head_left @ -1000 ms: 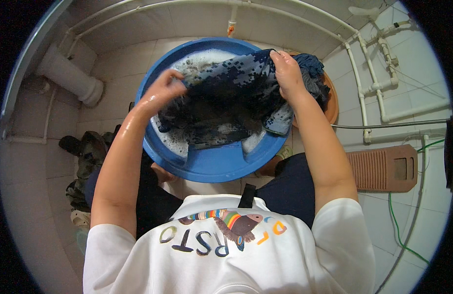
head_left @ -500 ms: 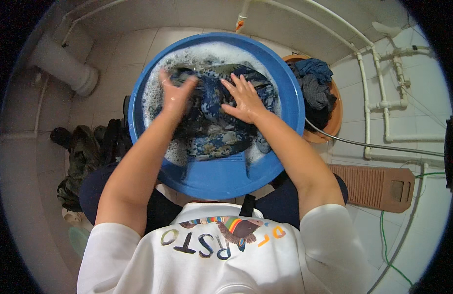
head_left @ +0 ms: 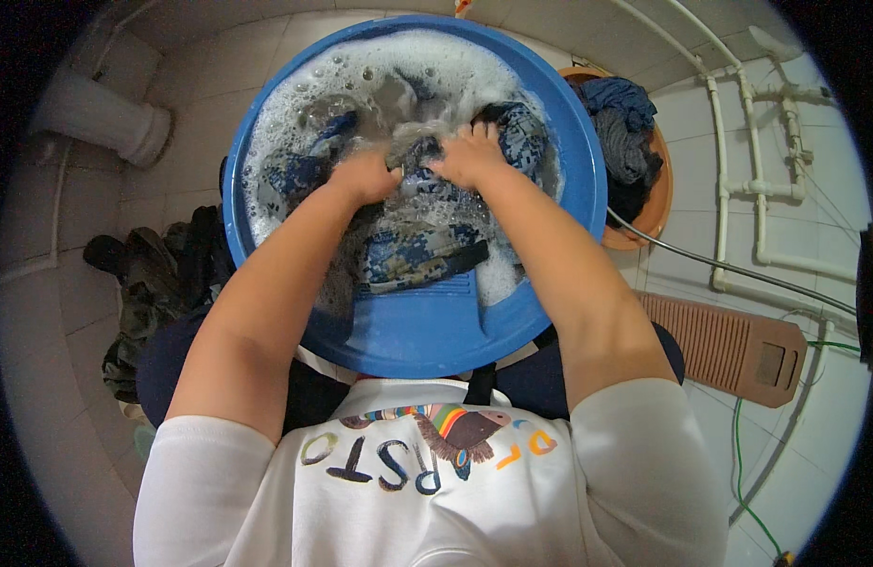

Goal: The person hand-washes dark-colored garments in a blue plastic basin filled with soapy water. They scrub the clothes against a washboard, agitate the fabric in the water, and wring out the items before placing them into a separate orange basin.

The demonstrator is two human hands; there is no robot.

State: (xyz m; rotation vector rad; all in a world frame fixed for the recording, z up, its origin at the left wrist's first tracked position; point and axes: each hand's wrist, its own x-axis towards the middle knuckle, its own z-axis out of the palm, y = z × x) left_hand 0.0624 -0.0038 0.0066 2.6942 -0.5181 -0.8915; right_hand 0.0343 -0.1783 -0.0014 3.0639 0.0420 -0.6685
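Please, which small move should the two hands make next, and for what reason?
I would probably push the near fold of the camouflage cloth into the foamy water with the right hand: this fold lies by the ridged slope of the blue tub, above the suds, while both hands are farther in, among the cloth.

At right, an orange basin (head_left: 659, 203) holds dark clothes (head_left: 623, 132); nearer the viewer are a brown ribbed washboard (head_left: 715, 345) and a thin green cord (head_left: 741, 463), with white pipes (head_left: 720, 161) beyond. At left, a thick white pipe (head_left: 115, 123) meets the tiled floor (head_left: 190, 180), and a heap of dark garments (head_left: 157, 283) lies nearer.
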